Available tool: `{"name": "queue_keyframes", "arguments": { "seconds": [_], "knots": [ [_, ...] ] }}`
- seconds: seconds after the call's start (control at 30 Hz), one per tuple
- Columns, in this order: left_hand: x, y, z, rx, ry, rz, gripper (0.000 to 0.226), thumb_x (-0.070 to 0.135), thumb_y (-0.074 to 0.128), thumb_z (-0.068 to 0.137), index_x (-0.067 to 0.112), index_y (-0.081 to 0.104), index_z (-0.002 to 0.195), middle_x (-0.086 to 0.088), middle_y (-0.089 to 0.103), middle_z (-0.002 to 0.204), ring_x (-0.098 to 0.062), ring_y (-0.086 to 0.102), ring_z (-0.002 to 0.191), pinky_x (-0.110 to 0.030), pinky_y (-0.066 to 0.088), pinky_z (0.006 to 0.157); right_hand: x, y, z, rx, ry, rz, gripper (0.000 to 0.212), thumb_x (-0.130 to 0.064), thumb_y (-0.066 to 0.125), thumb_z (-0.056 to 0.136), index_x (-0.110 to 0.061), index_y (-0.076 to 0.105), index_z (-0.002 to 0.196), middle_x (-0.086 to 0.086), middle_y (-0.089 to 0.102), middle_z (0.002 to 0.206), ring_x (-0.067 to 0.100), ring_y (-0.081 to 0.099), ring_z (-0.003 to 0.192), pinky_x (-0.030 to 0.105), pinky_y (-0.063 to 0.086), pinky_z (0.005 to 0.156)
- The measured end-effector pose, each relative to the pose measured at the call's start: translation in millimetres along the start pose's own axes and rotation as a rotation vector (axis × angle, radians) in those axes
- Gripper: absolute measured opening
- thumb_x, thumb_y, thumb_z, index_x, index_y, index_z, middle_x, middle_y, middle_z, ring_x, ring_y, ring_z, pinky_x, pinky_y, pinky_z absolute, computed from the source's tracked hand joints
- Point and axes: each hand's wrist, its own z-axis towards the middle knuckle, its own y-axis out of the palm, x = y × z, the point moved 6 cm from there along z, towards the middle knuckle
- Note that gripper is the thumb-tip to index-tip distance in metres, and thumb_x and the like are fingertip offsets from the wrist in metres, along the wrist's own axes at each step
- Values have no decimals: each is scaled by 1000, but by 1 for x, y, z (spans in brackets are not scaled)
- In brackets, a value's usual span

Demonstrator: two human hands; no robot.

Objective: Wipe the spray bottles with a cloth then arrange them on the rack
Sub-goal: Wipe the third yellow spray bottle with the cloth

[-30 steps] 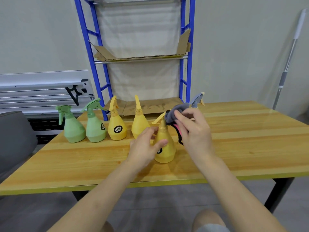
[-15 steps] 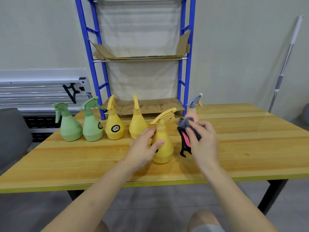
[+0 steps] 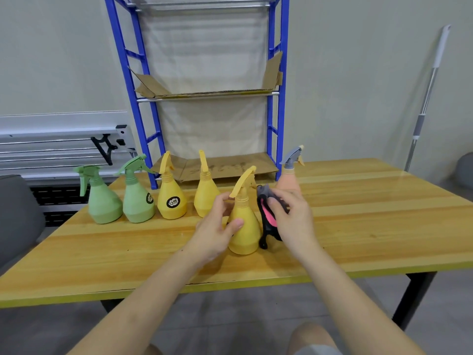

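Left hand (image 3: 215, 226) still grips yellow bottle (image 3: 244, 226); right hand (image 3: 294, 221), clutching cloth (image 3: 268, 213), has seemingly lowered.

Right hand (image 3: 291, 216) with cloth (image 3: 267, 213) dropped from trigger top to right flank of yellow bottle (image 3: 244, 226).

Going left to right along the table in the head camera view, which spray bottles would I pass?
Green bottle → second green bottle → labelled yellow bottle → plain yellow bottle → yellow bottle being wiped → pink bottle.
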Motion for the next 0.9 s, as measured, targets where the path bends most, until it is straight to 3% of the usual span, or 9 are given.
{"name": "queue_keyframes", "arguments": {
  "seconds": [0.2, 0.33, 0.4, 0.47, 0.57, 0.67, 0.8, 0.9],
  "knots": [
    [2, 1, 2, -20, -11, -15, 56, 42, 58, 102, 40, 31, 151, 16, 50, 148, -6, 44, 140, -48, 38, 118, -9, -14, 2, 7, 19, 129, 27, -10, 67, 100, -24, 76, 122, -8, 64, 116, 0, 63, 100, 10, 50, 83],
    [10, 1, 3, 13, -57, -134, 38, 39, 64, 100, 44, 44, 132, 21, 56, 133, -3, 50, 128, -43, 45, 112, -13, -23, 0, 44, 12, 159, 27, -8, 66, 100, -21, 77, 121, -7, 64, 115, -9, 61, 94, 6, 47, 77],
    [17, 0, 3, 84, -41, -201, 35, 52, 66, 94, 43, 50, 124, 25, 60, 124, 7, 53, 118, -31, 48, 103, -12, -23, 0, 47, 16, 180, 26, -8, 67, 100, -22, 77, 119, -6, 65, 115, -7, 62, 93, 7, 47, 77],
    [22, -2, 4, 177, -30, -272, 41, 56, 68, 89, 39, 53, 123, 19, 65, 118, 10, 58, 108, -22, 48, 93, -10, -19, -3, 32, 26, 181, 24, -9, 68, 100, -22, 78, 117, -7, 65, 114, -3, 63, 94, 8, 48, 78],
    [25, -2, 9, 253, -26, -272, 29, 42, 68, 96, 25, 59, 117, 10, 69, 108, 5, 61, 96, -20, 49, 83, -4, -11, -9, 15, 34, 139, 24, -10, 69, 99, -20, 79, 119, -4, 67, 115, 2, 63, 96, 7, 45, 80],
    [26, -1, 8, 263, -4, -249, 19, 35, 63, 100, 22, 61, 114, 10, 69, 104, 5, 61, 94, -9, 45, 79, 0, -5, -14, 1, 36, 126, 25, -10, 70, 98, -20, 78, 120, -5, 68, 116, -1, 62, 97, 7, 45, 81],
    [20, 0, 8, 275, -10, -187, 16, 38, 59, 103, 28, 60, 114, 16, 68, 105, 5, 61, 97, -18, 48, 87, 2, -8, -18, 26, 43, 155, 25, -9, 70, 98, -22, 78, 118, -9, 67, 116, 1, 64, 101, 13, 48, 84],
    [18, 2, 9, 276, -15, -169, 12, 38, 55, 104, 30, 57, 113, 19, 65, 103, 7, 59, 98, -15, 46, 84, 2, -19, -18, 79, 58, 217, 24, -9, 69, 99, -20, 78, 118, -8, 65, 115, -2, 63, 99, 10, 49, 79]
  ]
}}
